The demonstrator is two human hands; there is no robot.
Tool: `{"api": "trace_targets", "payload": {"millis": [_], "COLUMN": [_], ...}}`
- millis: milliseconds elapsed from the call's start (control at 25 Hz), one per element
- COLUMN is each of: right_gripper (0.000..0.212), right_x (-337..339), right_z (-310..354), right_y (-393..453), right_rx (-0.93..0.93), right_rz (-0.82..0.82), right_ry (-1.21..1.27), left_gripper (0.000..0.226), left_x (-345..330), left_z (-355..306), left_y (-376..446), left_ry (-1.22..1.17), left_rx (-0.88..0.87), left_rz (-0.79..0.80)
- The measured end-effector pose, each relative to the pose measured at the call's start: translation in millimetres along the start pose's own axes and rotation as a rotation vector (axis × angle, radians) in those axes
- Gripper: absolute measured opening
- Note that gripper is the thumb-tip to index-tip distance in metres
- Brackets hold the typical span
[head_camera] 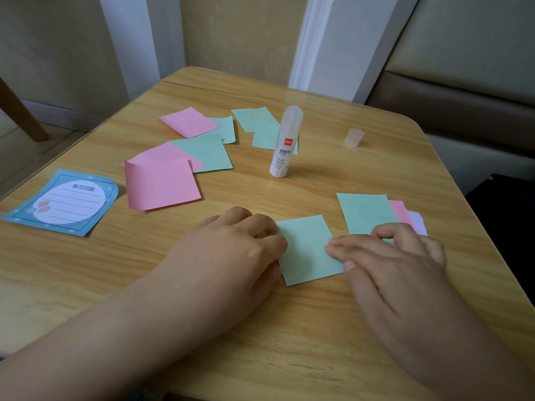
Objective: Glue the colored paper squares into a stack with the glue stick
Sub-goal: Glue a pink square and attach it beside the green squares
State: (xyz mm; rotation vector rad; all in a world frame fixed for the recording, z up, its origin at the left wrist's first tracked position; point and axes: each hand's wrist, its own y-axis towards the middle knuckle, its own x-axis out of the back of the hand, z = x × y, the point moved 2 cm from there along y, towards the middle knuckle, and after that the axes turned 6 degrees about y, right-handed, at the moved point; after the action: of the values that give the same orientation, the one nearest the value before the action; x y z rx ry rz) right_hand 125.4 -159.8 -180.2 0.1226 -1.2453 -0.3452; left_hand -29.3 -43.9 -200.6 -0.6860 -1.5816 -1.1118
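Head view shows the left hand (pixel 240 241) resting on the left edge of a mint-green paper square (pixel 308 250), its fingers curled down onto the paper's border so that they press rather than pinch. The right hand (pixel 388 256) lies on the square's right edge with index and middle fingers (pixel 344 246) laid out straight and flat on the sheet; its other fingers are loosely bent and reach the near edge of a small fanned pile (pixel 367 212) of green, pink and pale lilac squares just to the right.

The pressed square lies flat on the light wooden worktop (pixel 260 328), near the middle. Whether other sheets lie under it cannot be told. The white glue stick (pixel 285 143) stands upright further off, its translucent end uppermost, and a small translucent cap (pixel 353 137) sits apart to its right. Loose pink and green squares (pixel 179 157) are scattered on the far left, with a blue printed note card (pixel 65 202) at the left edge.

The step looks like pressing a sheet down. To do it well, the fingers should smooth from the centre towards the edges and corners, with one hand pinning the sheet so it cannot skew, and the edges checked for alignment before the glue sets.
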Motion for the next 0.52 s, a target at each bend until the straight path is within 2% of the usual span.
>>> {"api": "trace_targets", "payload": {"millis": [160, 360, 520], "right_gripper": [0.038, 0.047, 0.071], "right_x": [-4.9, 4.3, -1.1], "right_z": [6.3, 3.0, 3.9], "right_y": [-3.0, 12.5, 37.9], "right_rx": [0.091, -0.094, -0.134], "right_rz": [0.058, 0.122, 0.310], "right_ry": [0.073, 0.253, 0.100], "left_gripper": [0.036, 0.038, 0.044], "left_x": [-0.8, -0.5, -0.9], "left_z": [0.5, 3.8, 6.0], "left_y": [0.2, 0.7, 1.3], "left_ry": [-0.004, -0.051, -0.055], "left_rx": [-0.005, -0.017, -0.005], "left_rz": [0.004, 0.007, 0.030]}}
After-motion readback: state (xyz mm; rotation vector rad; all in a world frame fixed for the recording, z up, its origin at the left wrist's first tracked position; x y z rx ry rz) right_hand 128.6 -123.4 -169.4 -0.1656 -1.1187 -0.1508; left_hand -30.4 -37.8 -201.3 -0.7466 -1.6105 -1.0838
